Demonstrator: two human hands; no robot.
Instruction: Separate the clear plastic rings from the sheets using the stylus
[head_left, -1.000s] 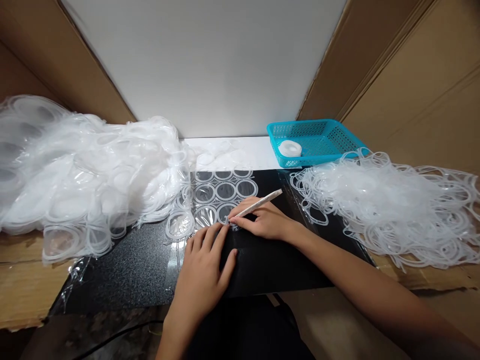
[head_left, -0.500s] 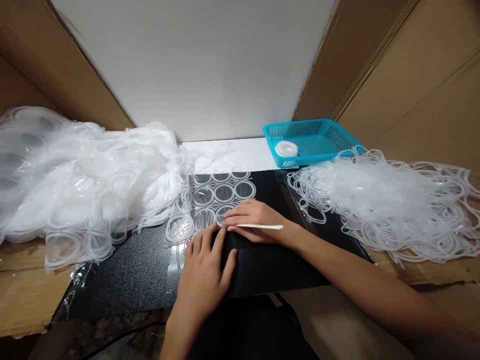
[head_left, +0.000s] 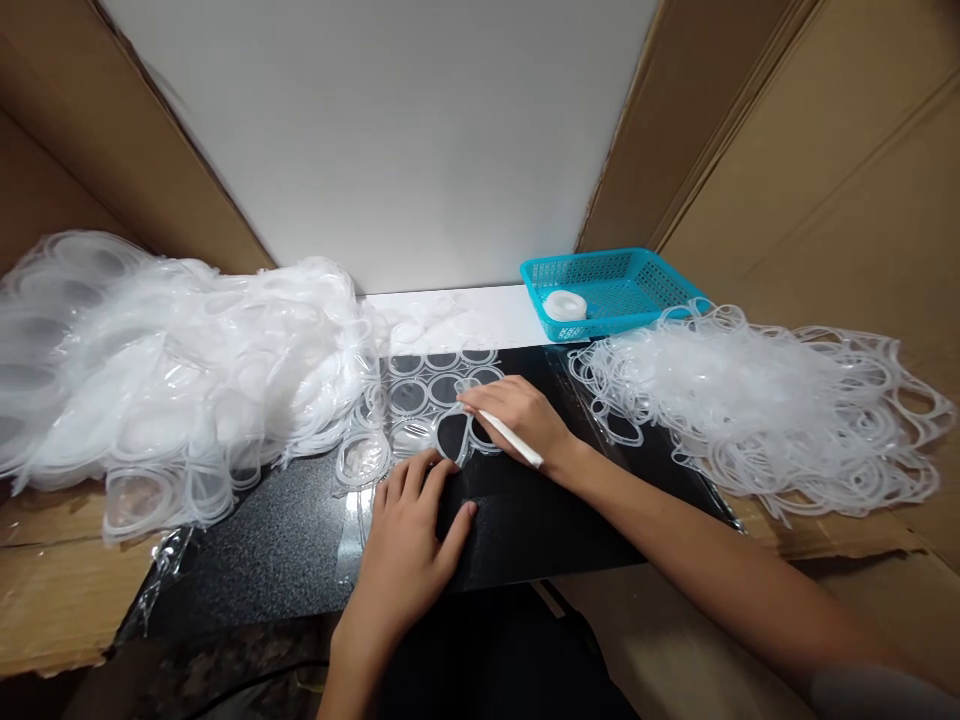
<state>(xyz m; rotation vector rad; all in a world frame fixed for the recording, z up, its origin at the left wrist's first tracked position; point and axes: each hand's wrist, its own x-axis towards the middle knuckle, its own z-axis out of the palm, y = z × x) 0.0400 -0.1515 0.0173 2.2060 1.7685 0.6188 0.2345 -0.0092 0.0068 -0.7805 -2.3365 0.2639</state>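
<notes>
A clear plastic sheet of joined rings (head_left: 409, 397) lies on the black work surface (head_left: 277, 545). My left hand (head_left: 409, 525) rests flat at its near edge, fingers stretched and apart, the tips touching the sheet. Held in my right hand (head_left: 525, 415) is a slim white pen-like stick (head_left: 511, 438), slanting back toward the wrist. The fingertips of that hand are closed just above the sheet, by a clear round piece (head_left: 466, 384) that looks raised. Below them one ring (head_left: 453, 437) shows bare black inside and is pulled out of round. The stick's tip is hidden by the fingers.
A large pile of clear ring sheets (head_left: 217, 360) stands at the left. On the right lies a tangled heap of ring-shaped plastic offcuts (head_left: 772, 400). Behind it, a blue basket (head_left: 637, 285) holds a white round stack (head_left: 565, 305). Cardboard walls (head_left: 742, 130) flank both sides.
My right hand has moved slightly up and away from my left fingertips, and the stick has tilted. The ring near the left fingers is now stretched. My left hand stays in place.
</notes>
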